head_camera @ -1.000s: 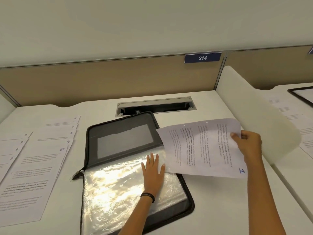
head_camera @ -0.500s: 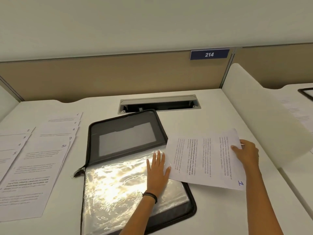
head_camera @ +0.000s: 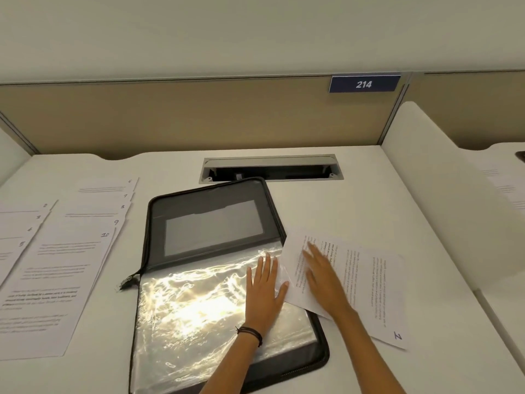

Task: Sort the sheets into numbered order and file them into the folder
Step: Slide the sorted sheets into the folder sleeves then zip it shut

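Observation:
An open black zip folder (head_camera: 210, 223) lies in the middle of the white desk, its shiny clear plastic sleeves (head_camera: 193, 314) facing up. My left hand (head_camera: 265, 291) rests flat on the sleeves' right edge, fingers straight. Sheet number 1 (head_camera: 369, 288) lies turned sideways on the desk, its left end over the folder's right edge. My right hand (head_camera: 324, 277) lies flat on that sheet, blurred. Fanned sheets numbered 6 to 10 (head_camera: 71, 251) and 2 to 5 (head_camera: 17, 240) lie at the left.
A cable slot (head_camera: 272, 167) opens in the desk behind the folder. A white curved divider (head_camera: 443, 200) stands at the right, with another desk and papers (head_camera: 508, 189) beyond it. A beige partition with a sign reading 214 (head_camera: 364, 84) closes the back.
My right hand lowered sheet 1 onto the desk, released its pinch and slid left to lie flat on the sheet. My left hand stayed on the sleeves.

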